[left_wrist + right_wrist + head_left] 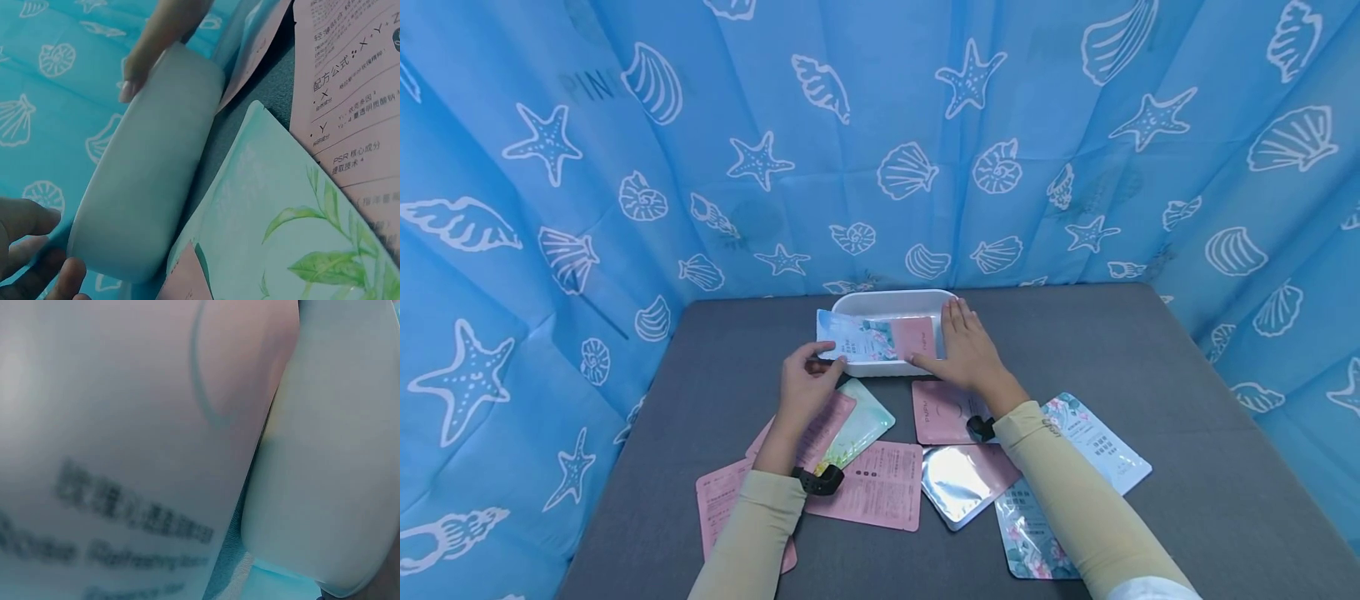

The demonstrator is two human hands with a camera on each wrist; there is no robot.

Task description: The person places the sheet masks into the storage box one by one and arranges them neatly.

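A white plastic tray (891,367) stands at the back of the table. In it lie a blue floral face mask packet (853,336) and a pink packet (916,337); the blue one's left end sticks out over the rim. My left hand (805,385) is at the tray's front left corner and pinches the blue packet's near edge. In the left wrist view its fingertips (74,269) are right at the rim. My right hand (972,354) rests along the tray's right end, fingers straight, thumb spread over the front rim.
Several face mask packets lie in front: a green one (867,417), pink ones (880,492) to the left and middle, a silver-backed one (958,483) and blue floral ones (1101,446) on the right, partly under my right arm. A blue seashell curtain (880,125) hangs behind the table.
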